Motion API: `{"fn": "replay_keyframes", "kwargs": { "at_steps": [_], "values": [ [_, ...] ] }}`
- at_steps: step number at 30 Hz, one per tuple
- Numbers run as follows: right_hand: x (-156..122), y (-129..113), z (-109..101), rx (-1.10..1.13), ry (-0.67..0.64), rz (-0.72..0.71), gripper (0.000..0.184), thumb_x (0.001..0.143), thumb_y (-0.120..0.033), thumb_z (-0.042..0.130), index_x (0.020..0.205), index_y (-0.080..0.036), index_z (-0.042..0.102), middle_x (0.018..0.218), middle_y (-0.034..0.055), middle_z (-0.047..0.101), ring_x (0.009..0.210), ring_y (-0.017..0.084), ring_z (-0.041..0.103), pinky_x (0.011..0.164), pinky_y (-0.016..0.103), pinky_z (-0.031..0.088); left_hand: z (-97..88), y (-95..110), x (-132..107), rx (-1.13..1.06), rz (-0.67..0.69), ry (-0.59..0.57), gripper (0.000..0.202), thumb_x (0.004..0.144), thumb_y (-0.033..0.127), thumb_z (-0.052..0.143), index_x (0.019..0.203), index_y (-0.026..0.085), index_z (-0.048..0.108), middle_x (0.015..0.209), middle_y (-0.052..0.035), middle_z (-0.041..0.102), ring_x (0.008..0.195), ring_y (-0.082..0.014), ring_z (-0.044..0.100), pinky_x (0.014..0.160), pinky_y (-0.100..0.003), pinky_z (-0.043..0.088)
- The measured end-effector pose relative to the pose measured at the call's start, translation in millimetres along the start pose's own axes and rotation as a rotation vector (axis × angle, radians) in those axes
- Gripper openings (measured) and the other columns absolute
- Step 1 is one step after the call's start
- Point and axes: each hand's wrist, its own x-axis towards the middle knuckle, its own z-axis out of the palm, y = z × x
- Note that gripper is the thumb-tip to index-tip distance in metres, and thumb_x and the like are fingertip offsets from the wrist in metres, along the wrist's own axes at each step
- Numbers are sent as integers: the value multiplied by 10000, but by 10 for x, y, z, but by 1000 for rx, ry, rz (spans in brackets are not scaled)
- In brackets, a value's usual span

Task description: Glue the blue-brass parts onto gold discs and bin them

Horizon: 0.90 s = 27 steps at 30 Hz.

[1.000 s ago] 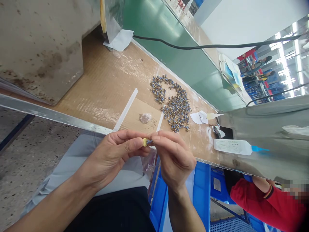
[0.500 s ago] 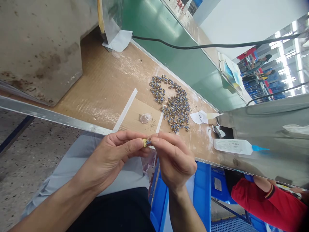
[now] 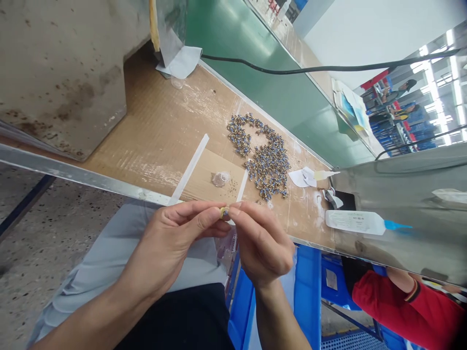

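Observation:
My left hand (image 3: 178,233) pinches a small yellow piece (image 3: 223,212) between thumb and fingers, just in front of the table edge. The fingers of my right hand (image 3: 265,240) are closed at its right side, on a tiny bluish part (image 3: 226,210) that meets the yellow piece. Fingertips hide most of both. Beyond my hands, a small clear lump or dish (image 3: 220,179) sits on a cardboard patch (image 3: 199,179), with tiny specks (image 3: 232,186) beside it. Farther back lies a pile of small blue and brass-coloured parts (image 3: 270,167).
White tape strips (image 3: 190,167) edge the cardboard. To the right lie a white bottle with a blue tip (image 3: 355,222) and a smaller nozzle bottle (image 3: 324,175). A large stained metal box (image 3: 62,73) stands left. A person's red sleeve (image 3: 404,301) shows lower right, near blue bins (image 3: 306,291).
My fingertips have closed in around the yellow piece, so less of it and the bluish part shows. The view has shifted slightly; the things on the table lie as before.

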Motion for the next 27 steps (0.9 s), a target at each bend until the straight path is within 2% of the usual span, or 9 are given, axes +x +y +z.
{"fn": "replay_keyframes", "kwargs": {
  "at_steps": [5,10,15,19,21,27],
  "values": [
    [-113,3,48,-92,51,-38,516,1095,-40,779,1524,-327,800,1285,58,887,1107,248,898,932,394,810,-8,1,-59,222,83,36,210,989,456,972,1133,304,985,1127,-42,948,979,-229,894,955,-287,739],
    [-200,-47,105,-154,132,-71,471,1086,-73,809,1498,-302,814,1292,68,889,1097,285,904,903,433,832,76,53,-91,279,135,43,170,952,398,999,1119,364,988,1181,11,948,1068,-235,907,972,-241,726],
    [-272,-79,126,-145,150,-87,447,1037,-17,841,1440,-211,847,1347,111,874,1111,304,901,907,440,840,64,19,-110,345,160,109,90,959,391,983,1010,318,985,1041,-7,946,955,-242,905,877,-247,735],
    [-310,-81,143,-155,163,-47,480,1043,-43,851,1461,-277,838,1349,88,875,1094,300,905,896,446,843,28,-34,-116,391,189,142,134,956,430,990,992,303,967,999,-17,937,898,-252,890,816,-281,732],
    [-327,-79,152,-159,171,-47,496,1037,-33,852,1465,-284,835,1351,84,874,1095,296,905,893,435,841,37,-42,-119,426,221,146,103,978,402,967,975,300,958,971,-15,931,878,-243,883,808,-278,722],
    [-365,-108,177,-109,155,-53,476,1014,32,826,1443,-174,843,1361,140,860,1134,322,895,898,448,839,96,-32,-112,457,266,155,18,951,260,938,936,262,928,892,-12,910,799,-216,864,766,-256,701]
  ]
}}
